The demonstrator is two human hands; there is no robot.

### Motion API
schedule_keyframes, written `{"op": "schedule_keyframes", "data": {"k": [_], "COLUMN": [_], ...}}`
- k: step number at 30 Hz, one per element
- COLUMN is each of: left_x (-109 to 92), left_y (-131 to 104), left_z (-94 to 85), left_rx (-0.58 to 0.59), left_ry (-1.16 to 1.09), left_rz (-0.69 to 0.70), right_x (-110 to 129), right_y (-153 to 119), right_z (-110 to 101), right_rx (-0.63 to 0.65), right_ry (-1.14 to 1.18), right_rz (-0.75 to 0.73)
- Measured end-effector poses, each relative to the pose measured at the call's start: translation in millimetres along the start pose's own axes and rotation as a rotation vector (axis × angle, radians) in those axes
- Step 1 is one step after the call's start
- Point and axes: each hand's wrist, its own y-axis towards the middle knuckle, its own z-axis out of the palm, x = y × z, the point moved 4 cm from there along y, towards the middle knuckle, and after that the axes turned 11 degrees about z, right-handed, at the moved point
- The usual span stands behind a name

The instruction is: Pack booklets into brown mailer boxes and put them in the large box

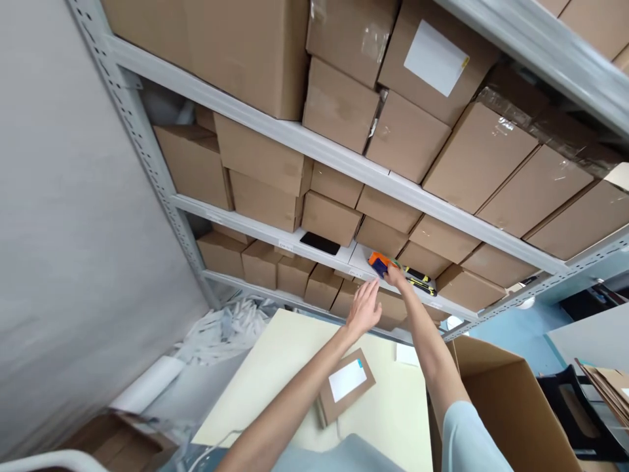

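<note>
My right hand (392,273) reaches to the middle shelf, its fingers closed around an orange and dark blue tool (379,262), which looks like a tape dispenser. Just right of that hand lie several black and yellow utility knives (420,280) on the shelf. Lower and to the left, my left hand (364,305) is raised in front of the shelf edge, fingers stretched out, holding nothing. Below it, a small cardboard box (346,385) with a white label (347,380) rests on the pale yellow table (265,367).
Metal shelving (275,231) packed with cardboard boxes rises ahead. A black flat object (320,243) lies on the middle shelf. On the right stands a large open carton (511,406). Crumpled white wrapping (230,331) and a white roll (147,385) are at the left.
</note>
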Motion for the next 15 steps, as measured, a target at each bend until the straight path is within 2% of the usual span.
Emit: {"op": "schedule_keyframes", "data": {"k": [6, 9, 10, 12, 14, 15], "left_x": [-4.7, 1.1, 4.4, 12.6, 22.1, 26.8], "left_y": [-87.2, -144.3, -165.6, -209.6, -252.1, -271.9], "left_z": [11.4, 18.8, 20.1, 21.0, 21.4, 22.4], "left_rx": [0.053, 0.095, 0.111, 0.152, 0.209, 0.250], "left_ry": [-0.062, -0.084, -0.084, -0.078, -0.071, -0.072], "left_rz": [-0.107, -0.228, -0.286, -0.426, -0.598, -0.695], "right_x": [-4.0, -21.5, -32.0, -60.0, -96.8, -115.9], "right_y": [15.3, 11.9, 7.4, -12.7, -45.0, -65.0], "right_z": [-1.7, 13.8, 24.8, 54.3, 105.8, 137.5], "right_rx": [-0.021, -0.097, -0.157, -0.407, -0.513, -0.504], "right_ry": [0.037, 0.103, 0.153, 0.427, 0.658, 0.748], "right_rz": [0.022, 0.016, 0.001, -0.109, -0.152, -0.128]}}
